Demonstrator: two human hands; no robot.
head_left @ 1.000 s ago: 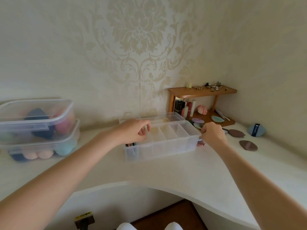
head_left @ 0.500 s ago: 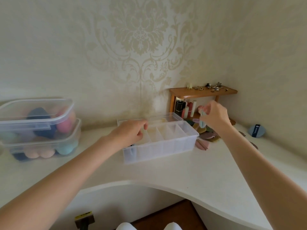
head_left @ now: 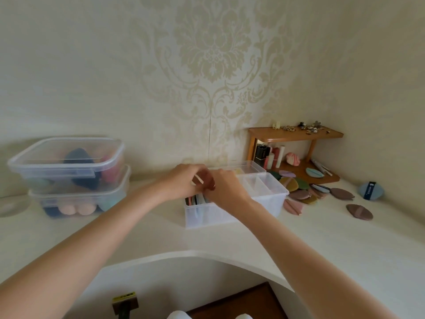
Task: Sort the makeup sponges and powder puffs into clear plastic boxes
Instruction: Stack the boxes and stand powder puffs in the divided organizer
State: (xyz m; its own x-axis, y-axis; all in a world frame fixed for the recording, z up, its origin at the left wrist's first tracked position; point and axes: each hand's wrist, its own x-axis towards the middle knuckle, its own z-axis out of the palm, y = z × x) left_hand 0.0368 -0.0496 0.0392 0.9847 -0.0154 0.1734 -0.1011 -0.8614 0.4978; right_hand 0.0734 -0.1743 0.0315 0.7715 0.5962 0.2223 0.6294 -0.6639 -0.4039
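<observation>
Head view: both hands meet over the divided clear box [head_left: 257, 203], mid-counter near the back edge.
Left hand [head_left: 184, 183] and right hand [head_left: 226, 188] have curled fingers overlapping; what they pinch is hidden. Loose powder puffs [head_left: 299, 194] lie toward the right corner.

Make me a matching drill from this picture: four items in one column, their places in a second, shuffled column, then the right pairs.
Items
1. stacked lidded boxes
2. divided clear box
3. blue puff with dark strap
4. small trinkets

Places
A. under both hands, mid-counter
B. top of the wooden shelf
C. far left on the counter
D. far right, near the wall

Pairs: 1-C, 2-A, 3-D, 4-B
</observation>
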